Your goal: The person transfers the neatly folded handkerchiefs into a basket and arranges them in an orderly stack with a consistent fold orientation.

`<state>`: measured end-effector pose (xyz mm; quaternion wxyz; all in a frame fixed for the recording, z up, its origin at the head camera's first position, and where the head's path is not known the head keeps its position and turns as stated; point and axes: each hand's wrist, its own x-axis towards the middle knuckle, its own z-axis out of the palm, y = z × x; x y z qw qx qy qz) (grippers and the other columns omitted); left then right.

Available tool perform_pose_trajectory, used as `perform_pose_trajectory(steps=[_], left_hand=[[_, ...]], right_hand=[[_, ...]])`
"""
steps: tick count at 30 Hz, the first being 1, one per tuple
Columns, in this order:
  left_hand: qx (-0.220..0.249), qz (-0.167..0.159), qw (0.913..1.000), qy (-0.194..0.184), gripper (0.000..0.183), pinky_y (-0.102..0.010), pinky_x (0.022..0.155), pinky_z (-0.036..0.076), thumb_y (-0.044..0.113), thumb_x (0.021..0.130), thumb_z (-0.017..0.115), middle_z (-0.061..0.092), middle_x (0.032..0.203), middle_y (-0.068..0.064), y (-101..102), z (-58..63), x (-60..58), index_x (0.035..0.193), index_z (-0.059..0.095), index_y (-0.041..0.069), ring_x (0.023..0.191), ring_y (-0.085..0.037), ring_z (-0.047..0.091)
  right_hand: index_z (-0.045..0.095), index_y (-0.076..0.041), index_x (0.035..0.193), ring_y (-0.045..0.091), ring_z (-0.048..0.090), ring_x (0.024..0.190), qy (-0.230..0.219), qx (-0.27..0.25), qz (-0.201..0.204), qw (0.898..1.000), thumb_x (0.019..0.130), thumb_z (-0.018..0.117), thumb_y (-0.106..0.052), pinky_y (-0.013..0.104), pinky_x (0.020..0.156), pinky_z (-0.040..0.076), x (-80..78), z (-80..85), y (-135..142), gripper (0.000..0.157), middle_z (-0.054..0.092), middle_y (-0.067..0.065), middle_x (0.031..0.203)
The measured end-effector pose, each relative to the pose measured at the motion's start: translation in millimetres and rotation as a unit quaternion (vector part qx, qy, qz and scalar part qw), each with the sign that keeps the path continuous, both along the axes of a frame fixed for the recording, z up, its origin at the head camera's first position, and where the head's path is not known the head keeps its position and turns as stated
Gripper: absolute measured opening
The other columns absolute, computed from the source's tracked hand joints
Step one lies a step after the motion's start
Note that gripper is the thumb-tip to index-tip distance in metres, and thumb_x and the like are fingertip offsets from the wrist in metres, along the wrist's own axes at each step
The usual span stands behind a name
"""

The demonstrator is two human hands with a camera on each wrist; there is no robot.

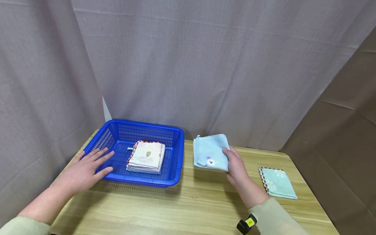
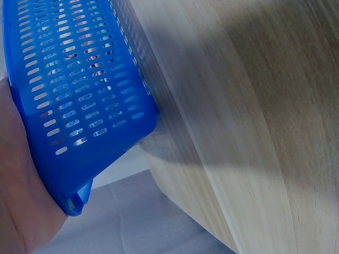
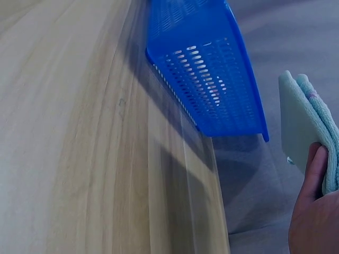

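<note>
My right hand (image 1: 236, 166) pinches a folded light blue towel (image 1: 211, 150) by its right edge, thumb on top, and holds it above the table to the right of the basket. A small white printed animal face shows near the towel's lower edge. In the right wrist view its folded layers (image 3: 302, 121) stand on edge. My left hand (image 1: 80, 171) lies with spread, straight fingers over the front left corner of the blue plastic basket (image 1: 181, 163). Inside the basket sits a stack of folded towels (image 1: 147, 155), a cream one with a checked border uppermost.
A folded mint-green towel (image 1: 280, 184) with white daisies and a checked edge lies at the table's right. Grey curtain (image 1: 205, 65) hangs behind the wooden table (image 1: 182, 209). A brown covered panel (image 1: 337, 140) bounds the right side.
</note>
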<state>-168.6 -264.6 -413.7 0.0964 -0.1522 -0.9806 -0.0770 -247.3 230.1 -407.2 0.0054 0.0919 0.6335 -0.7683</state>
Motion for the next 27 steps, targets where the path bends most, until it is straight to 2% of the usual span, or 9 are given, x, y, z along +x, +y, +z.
perform_pose_trajectory(steps=[5,9,12,20,27], left_hand=[[0.001,0.001,1.0000,0.001,0.064,-0.069,0.109,0.018,0.058,0.099,0.047,0.043,0.152,-0.016,-1,-0.8,0.4,0.149,0.048,0.018,0.140,-0.043,0.034],[0.002,0.001,1.0000,0.000,0.065,-0.069,0.108,0.019,0.059,0.099,0.046,0.042,0.153,-0.016,-1,-1.7,0.5,0.149,0.048,0.018,0.140,-0.043,0.034],[0.003,0.001,1.0000,0.001,0.064,-0.069,0.108,0.019,0.058,0.099,0.047,0.043,0.152,-0.016,-1,-2.3,0.8,0.149,0.048,0.018,0.140,-0.043,0.035],[-0.001,0.000,1.0000,0.008,0.061,-0.068,0.108,0.020,0.055,0.099,0.050,0.043,0.152,-0.015,-1,-2.2,0.3,0.148,0.049,0.018,0.140,-0.042,0.035],[-0.005,0.002,1.0000,0.006,0.062,-0.068,0.108,0.019,0.056,0.099,0.050,0.042,0.153,-0.015,0,-1.8,-0.9,0.149,0.048,0.019,0.140,-0.042,0.035]], right_hand=[[0.033,-0.008,0.154,0.007,0.068,0.082,0.007,-0.008,0.003,1.000,0.103,0.052,-0.023,0.024,0.077,0.057,-2.1,1.4,-8,0.057,0.064,0.001,0.107],[0.036,-0.005,0.152,0.009,0.069,0.077,0.035,-0.019,0.015,0.999,0.100,0.057,-0.026,0.024,0.069,0.058,-1.8,1.2,-16,0.060,0.067,-0.002,0.096],[0.038,-0.004,0.150,0.008,0.069,0.076,0.049,-0.018,0.020,0.998,0.099,0.059,-0.027,0.024,0.067,0.058,-2.5,0.4,-23,0.060,0.067,-0.003,0.095],[0.041,-0.007,0.149,0.009,0.069,0.076,0.019,-0.035,0.006,0.999,0.102,0.051,-0.019,0.025,0.069,0.058,-7.2,-0.4,-39,0.049,0.066,-0.001,0.095],[0.043,-0.009,0.149,0.009,0.069,0.076,0.019,-0.038,0.007,0.999,0.102,0.052,-0.019,0.025,0.067,0.058,-4.8,4.3,-54,0.048,0.067,-0.001,0.096]])
